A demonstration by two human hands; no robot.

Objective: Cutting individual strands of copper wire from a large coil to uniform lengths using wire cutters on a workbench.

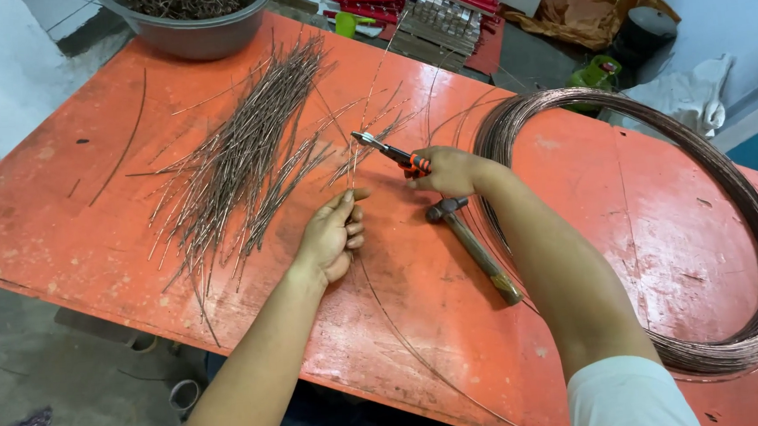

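My right hand [448, 170] grips orange-handled pliers [390, 153], whose jaws point left toward a thin wire. My left hand [332, 237] pinches that long copper wire [404, 334], which trails back toward me across the orange table [63, 215]. A pile of cut wire pieces [244, 151] lies just left of both hands. A large coil of copper wire [748, 217] rests on the right, beside my right forearm.
A hammer [473, 247] lies under my right wrist. A grey basin [196, 22] of wire scraps stands at the table's far edge. Red packs, boxes and bags [436, 3] sit beyond the table. A floor drop borders the near-left edge.
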